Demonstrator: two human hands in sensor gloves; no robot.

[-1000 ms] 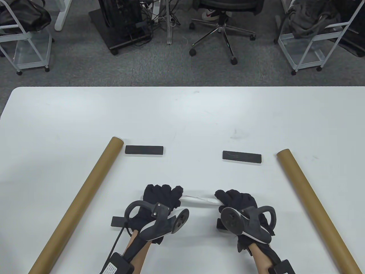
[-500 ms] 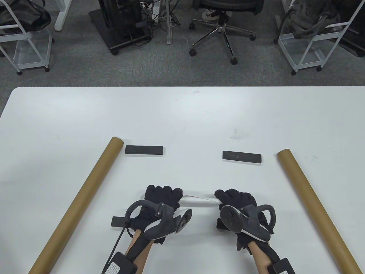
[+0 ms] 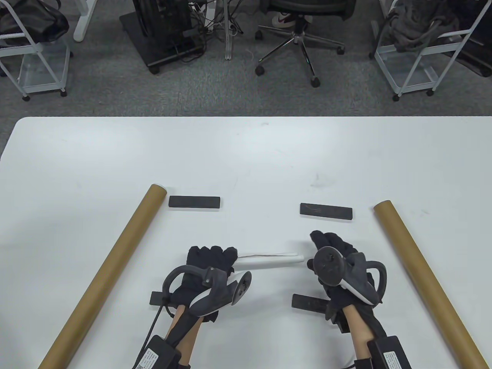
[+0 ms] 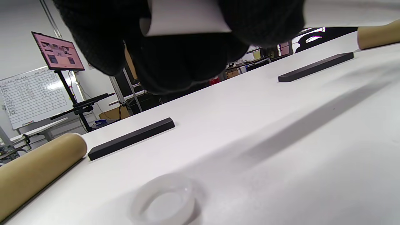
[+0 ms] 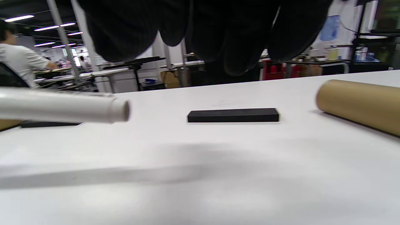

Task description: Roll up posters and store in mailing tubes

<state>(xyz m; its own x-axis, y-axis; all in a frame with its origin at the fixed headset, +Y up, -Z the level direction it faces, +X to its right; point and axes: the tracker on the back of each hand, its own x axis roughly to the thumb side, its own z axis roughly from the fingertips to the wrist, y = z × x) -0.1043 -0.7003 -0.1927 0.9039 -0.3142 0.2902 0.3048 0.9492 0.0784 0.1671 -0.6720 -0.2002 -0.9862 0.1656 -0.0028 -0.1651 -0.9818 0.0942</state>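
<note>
My left hand (image 3: 209, 265) grips the rolled poster (image 3: 269, 261); my right hand (image 3: 332, 250), at its three o'clock end, hangs loose, holding nothing.

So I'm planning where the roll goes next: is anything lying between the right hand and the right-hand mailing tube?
Bare white tabletop only, by the table view, between the right hand and the right mailing tube.

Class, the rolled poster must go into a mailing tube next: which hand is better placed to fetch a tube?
Right. The right hand is free beside the right tube, while the left hand grips the rolled poster.
</note>
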